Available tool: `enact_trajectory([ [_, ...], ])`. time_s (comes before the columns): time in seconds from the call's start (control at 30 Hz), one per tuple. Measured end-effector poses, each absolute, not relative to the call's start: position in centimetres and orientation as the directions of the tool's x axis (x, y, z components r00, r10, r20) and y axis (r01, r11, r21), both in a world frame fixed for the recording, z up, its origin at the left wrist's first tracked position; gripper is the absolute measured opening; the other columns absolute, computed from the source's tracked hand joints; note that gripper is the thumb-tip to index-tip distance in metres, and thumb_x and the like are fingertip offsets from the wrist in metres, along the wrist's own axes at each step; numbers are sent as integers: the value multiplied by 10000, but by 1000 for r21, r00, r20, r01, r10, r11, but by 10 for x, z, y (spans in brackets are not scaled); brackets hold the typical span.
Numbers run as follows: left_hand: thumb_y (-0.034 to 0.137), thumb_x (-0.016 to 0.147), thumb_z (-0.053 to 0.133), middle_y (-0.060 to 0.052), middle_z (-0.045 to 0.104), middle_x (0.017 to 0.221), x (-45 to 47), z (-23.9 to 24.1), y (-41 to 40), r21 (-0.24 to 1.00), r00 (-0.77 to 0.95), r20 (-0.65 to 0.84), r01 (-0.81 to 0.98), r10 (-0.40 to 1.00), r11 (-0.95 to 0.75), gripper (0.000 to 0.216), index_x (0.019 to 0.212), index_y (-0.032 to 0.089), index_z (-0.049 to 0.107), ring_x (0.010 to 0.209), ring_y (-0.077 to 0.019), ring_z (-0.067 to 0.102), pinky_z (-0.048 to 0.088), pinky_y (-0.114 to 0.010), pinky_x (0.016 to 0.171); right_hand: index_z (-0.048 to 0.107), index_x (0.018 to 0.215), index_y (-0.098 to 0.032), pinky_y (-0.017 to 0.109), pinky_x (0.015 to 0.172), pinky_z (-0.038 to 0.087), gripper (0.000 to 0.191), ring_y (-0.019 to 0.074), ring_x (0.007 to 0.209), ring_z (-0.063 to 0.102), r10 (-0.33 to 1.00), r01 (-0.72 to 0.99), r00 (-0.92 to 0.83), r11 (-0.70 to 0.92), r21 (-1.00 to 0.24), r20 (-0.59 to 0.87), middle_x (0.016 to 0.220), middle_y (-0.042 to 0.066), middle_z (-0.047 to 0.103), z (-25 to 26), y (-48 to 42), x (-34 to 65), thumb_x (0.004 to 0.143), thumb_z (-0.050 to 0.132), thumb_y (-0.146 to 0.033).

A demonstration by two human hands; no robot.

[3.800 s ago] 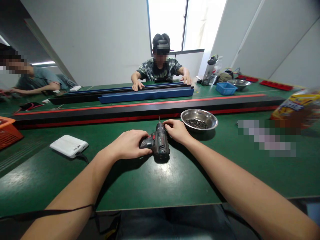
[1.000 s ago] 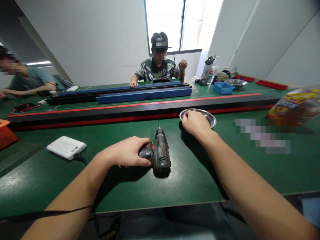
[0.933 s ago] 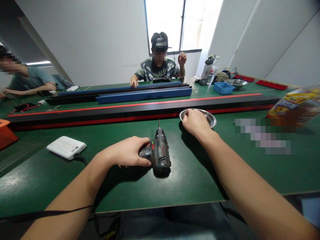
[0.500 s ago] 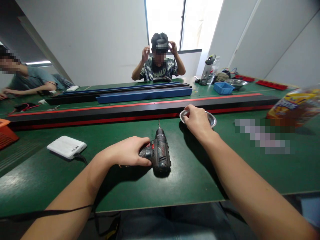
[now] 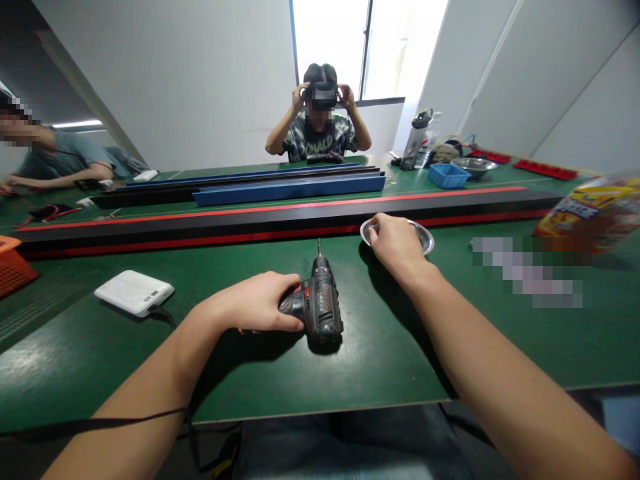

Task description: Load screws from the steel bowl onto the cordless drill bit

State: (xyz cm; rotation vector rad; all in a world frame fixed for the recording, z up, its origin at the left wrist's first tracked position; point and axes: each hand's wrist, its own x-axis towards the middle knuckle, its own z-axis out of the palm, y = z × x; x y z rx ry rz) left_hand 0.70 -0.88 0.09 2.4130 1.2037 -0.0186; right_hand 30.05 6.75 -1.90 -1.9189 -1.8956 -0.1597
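Observation:
A dark cordless drill [image 5: 320,307] with a red trim lies on its side on the green table [image 5: 350,360], bit pointing away from me. My left hand [image 5: 255,303] is wrapped round its handle. My right hand [image 5: 397,241] is over the steel bowl [image 5: 424,235] just to the right of the drill, fingers curled and pinched down inside it. The hand hides the bowl's contents and whatever the fingertips hold.
A long black and red rail [image 5: 280,223] runs across the table beyond the drill. A white power bank [image 5: 134,292] lies at the left, an orange basket [image 5: 13,263] at the far left, a snack bag [image 5: 595,210] at the right. A person [image 5: 320,130] sits opposite, hands at the head; another person [image 5: 55,163] sits at left.
My right hand left the drill's front and went into the steel bowl, where it has lifted slightly. My left hand stayed on the handle. The person opposite raised both hands to the head.

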Motion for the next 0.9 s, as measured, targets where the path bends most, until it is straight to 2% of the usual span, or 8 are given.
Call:
enact_trajectory([
  [0.27,575,766,767,6,682,886,7,1,-9,380,620,-216,765,755,-520,437,999,246,599,751,-198,628,417,-281,643,741,1111,-131,375,912,501,233,300,1025,716,909,970,-29,126,-209,415,1102,185,765,-21,68,295,981,549,-156],
  [0.43,584,766,760,-4,705,924,7,3,-9,391,619,-232,766,751,-510,463,1046,245,616,775,-209,645,428,-284,654,732,1194,-158,364,905,519,266,280,1020,728,849,902,-116,307,-303,516,1147,152,774,-21,59,276,984,568,-160],
  [0.53,593,756,765,-12,709,940,7,3,-9,390,615,-236,769,752,-506,489,1066,244,619,788,-217,651,434,-286,664,732,1213,-180,363,881,537,264,274,996,747,842,857,-161,378,-351,515,1115,133,791,-23,52,263,994,585,-190],
  [0.9,574,774,769,-11,697,943,7,0,-8,380,616,-248,772,748,-510,479,1080,240,614,799,-211,639,432,-280,666,756,1165,-212,316,861,556,218,233,939,780,830,745,-274,503,-438,486,1035,95,816,-46,45,245,981,640,-210],
])
